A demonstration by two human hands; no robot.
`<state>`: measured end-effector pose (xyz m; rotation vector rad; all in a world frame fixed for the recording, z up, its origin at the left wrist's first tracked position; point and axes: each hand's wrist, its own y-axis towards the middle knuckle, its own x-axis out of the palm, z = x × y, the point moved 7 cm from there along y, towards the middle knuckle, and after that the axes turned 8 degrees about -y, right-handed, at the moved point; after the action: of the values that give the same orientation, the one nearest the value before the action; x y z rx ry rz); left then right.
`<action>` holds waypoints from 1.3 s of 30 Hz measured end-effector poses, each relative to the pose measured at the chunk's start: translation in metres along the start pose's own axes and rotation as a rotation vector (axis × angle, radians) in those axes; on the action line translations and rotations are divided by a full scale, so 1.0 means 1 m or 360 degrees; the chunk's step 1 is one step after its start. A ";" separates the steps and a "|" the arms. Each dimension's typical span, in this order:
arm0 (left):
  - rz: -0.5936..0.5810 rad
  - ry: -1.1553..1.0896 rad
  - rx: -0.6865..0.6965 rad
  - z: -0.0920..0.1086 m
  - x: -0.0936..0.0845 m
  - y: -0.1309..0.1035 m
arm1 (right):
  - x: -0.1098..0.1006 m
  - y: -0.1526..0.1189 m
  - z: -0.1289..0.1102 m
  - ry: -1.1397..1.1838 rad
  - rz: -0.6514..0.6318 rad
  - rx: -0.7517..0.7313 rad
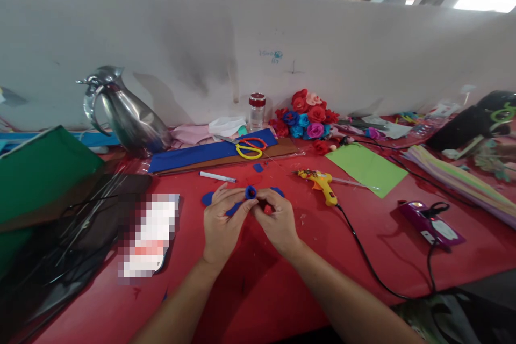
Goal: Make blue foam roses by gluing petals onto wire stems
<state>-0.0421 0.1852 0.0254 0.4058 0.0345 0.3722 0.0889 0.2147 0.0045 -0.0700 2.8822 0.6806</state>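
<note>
Between the fingertips of both hands is a small blue rolled flower [250, 192], its open end facing up and a bit of red showing inside. My left hand [226, 220] pinches it from the left. From the other side, my right hand [278, 220] grips it with thumb and fingers bent. Blue cut pieces lie around the hands: one rounded piece [207, 200] shows left of my left fingers, and another edge [278, 191] peeks out behind my right hand. What material they are made of I cannot tell for sure.
A yellow glue gun [322, 181] lies at right, its cord running to a purple power strip [435, 226]. Behind are scissors [250, 149] on a blue sheet [193, 155], a pen [217, 177], flowers [306, 115], a jar [257, 114] and a metal jug [129, 113]. A phone [151, 234] lies left.
</note>
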 end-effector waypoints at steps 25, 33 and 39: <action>0.0206 -0.0433 -0.0480 -0.037 -0.011 0.007 | 0.001 0.002 0.022 0.0334 0.0020 0.0466; 0.0033 -0.0561 -0.0778 -0.046 -0.004 0.009 | 0.009 0.001 0.028 0.0450 -0.0107 0.0538; -0.0166 -0.0453 -0.0689 -0.033 0.009 0.004 | 0.014 0.000 0.029 0.0346 -0.0201 0.0405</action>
<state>-0.0387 0.2047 -0.0027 0.0253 -0.2973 0.2074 0.0797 0.2274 -0.0234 -0.3060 3.1111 0.2961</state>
